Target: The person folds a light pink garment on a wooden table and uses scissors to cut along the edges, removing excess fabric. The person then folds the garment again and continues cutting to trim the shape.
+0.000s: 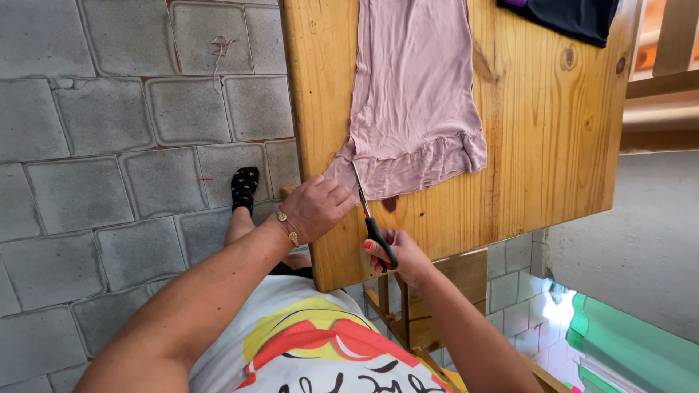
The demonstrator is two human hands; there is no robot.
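A dusty-pink garment point(415, 94) lies flat on a wooden table point(546, 145), its ruffled hem toward me. My left hand point(318, 207) presses on the hem's near left corner, a bracelet on the wrist. My right hand point(397, 253) grips the black handles of a pair of scissors point(371, 218). The blades point up into the hem just right of my left hand.
A dark cloth point(571, 16) lies at the table's far right corner. Grey paving stones point(109, 145) cover the ground at left, with a foot in a black sock point(244, 188) beside the table edge. A pale wall and green sheet are at lower right.
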